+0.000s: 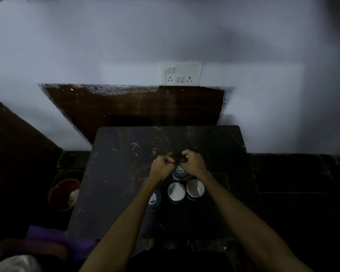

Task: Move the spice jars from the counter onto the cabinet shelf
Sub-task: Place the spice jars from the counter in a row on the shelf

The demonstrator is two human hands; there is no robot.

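Note:
Several spice jars stand on the dark marble counter (116,173). Two have shiny steel lids, one (176,191) beside the other (195,187). A blue-lidded jar (154,199) is partly hidden by my left forearm. Another blue-lidded jar (180,172) stands farther back, just below both hands. My left hand (162,166) and my right hand (192,161) hover close together above that jar, fingers curled in. A small dark shape shows between the fingertips; I cannot tell what it is. No cabinet shelf is in view.
A red bucket (62,195) sits on the floor left of the counter, with purple cloth (53,236) nearer me. A dark wooden board (126,108) leans against the white wall under a switch and socket plate (182,73). Dark ledges flank the counter.

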